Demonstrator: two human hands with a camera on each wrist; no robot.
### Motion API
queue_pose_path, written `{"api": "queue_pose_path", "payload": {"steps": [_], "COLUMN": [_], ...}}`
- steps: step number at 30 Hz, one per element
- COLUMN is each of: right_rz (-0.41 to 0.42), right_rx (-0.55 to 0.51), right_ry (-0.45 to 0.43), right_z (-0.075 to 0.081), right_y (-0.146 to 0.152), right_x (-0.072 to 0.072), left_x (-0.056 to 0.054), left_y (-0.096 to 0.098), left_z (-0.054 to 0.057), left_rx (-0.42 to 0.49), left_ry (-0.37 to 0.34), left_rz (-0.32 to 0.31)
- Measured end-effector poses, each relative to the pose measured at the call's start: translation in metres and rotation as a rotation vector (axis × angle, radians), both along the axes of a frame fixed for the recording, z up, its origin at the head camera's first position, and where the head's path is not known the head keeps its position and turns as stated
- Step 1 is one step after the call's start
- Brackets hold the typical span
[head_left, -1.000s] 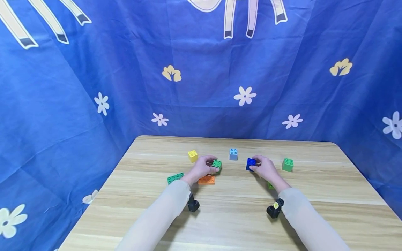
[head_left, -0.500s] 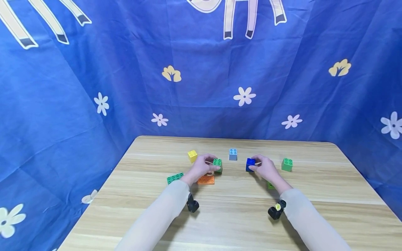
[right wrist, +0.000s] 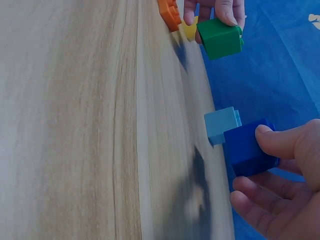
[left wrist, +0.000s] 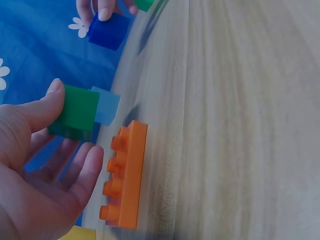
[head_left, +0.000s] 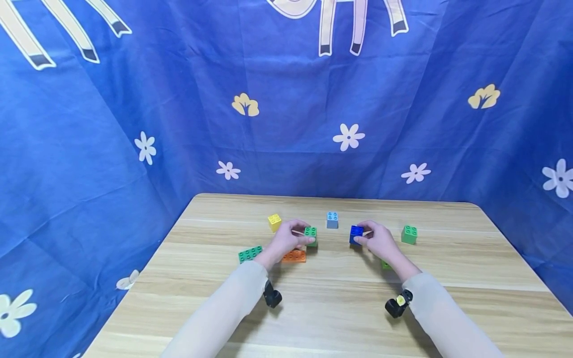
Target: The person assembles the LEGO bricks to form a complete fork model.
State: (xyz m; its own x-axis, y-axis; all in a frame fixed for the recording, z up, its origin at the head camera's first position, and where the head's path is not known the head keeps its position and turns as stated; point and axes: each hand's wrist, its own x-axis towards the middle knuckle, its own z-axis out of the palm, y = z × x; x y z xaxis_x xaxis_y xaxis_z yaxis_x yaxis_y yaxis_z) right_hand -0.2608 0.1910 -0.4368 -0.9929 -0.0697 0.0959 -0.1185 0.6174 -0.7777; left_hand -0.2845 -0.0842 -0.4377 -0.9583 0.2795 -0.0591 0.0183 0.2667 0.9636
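My left hand (head_left: 290, 236) pinches a green building brick (left wrist: 79, 109) between thumb and fingers, held just above the table, studs up in the head view. Across from it, my right hand (head_left: 377, 240) grips a dark blue building brick (right wrist: 250, 149) in the same way, raised over its own shadow. A gap separates the two held bricks. Between and behind them stands a light blue brick (head_left: 332, 220). Close below the left hand lies a flat orange brick (left wrist: 129, 175), partly covered by the hand in the head view.
A yellow brick (head_left: 274, 222) and a long green brick (head_left: 249, 254) sit to the left on the wooden table (head_left: 331, 308). To the right are another green brick (head_left: 409, 234) and a lime green brick (head_left: 386, 264), mostly behind the right wrist. A blue curtain (head_left: 286, 149) hangs behind.
The green brick in my left hand has turned more upright and shifted slightly right. My right hand has stayed almost in place with the dark blue brick, its wrist lowered slightly.
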Motion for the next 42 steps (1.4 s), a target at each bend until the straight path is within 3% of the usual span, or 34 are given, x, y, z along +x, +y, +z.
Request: {"api": "queue_pose_path", "payload": {"steps": [10,15,26,38,42], "right_rz": [0.017,0.016,0.042,0.08,0.083], "right_rx": [-0.043,-0.022,-0.02,-0.037,-0.044], "right_ry": [0.003,0.017,0.049,0.07,0.088], "right_z": [0.006,0.005,0.006,0.006,0.007], "right_y": [-0.002,-0.002,-0.001,-0.003,-0.005], "right_x": [0.01,0.015,0.028,0.043,0.047], "left_x": [0.018,0.025,0.042,0.055,0.061], "left_y": [0.003,0.006,0.014,0.018,0.02], "left_z": [0.011,0.014,0.014,0.01,0.009], "left_rx": [-0.03,-0.039,-0.064,-0.014,-0.023], "left_ry": [0.0,0.037,0.056,0.112,0.087], "left_rz": [-0.009,-0.044,-0.095,-0.142,-0.142]}}
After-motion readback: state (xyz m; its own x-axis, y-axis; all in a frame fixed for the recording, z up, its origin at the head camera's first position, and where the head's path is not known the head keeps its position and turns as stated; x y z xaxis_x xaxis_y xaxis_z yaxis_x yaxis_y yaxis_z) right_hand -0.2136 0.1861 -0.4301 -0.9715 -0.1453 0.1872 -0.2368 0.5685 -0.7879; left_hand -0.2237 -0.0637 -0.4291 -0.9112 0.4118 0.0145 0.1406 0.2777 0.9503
